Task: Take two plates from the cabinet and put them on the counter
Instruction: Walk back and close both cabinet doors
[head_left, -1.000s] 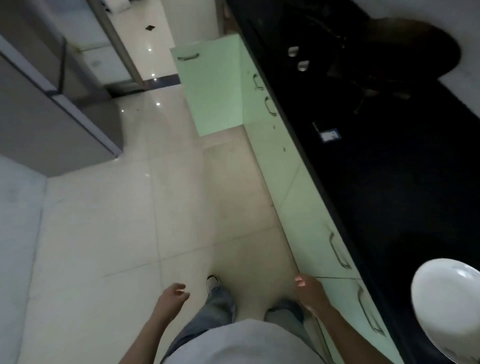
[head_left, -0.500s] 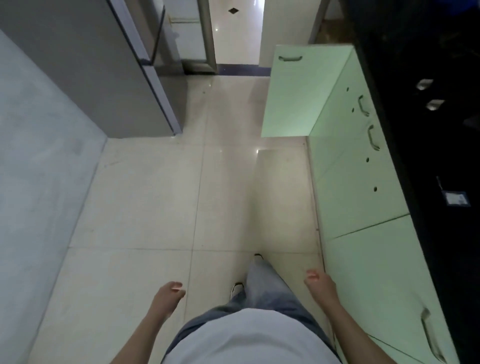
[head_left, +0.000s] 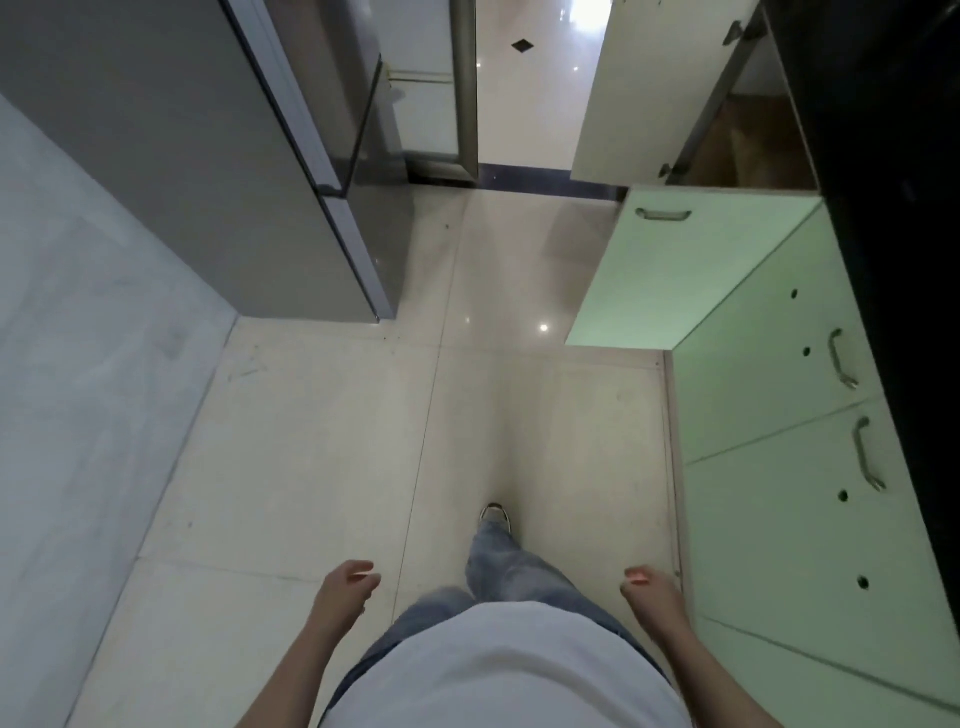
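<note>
Head view looks straight down a tiled floor, with the left hand at lower centre-left and the right hand at lower right, both loosely curled and holding nothing. Compared with half a second ago, the open green cabinet door at right has drawn nearer and sits lower in the frame, and the brown inside of the cabinet now shows in the upper right behind it. A white door stands open beyond it. The grey refrigerator fills more of the upper left. One jeans leg with a shoe is forward at centre. The black counter runs down the right edge. No plates are visible in this view.
</note>
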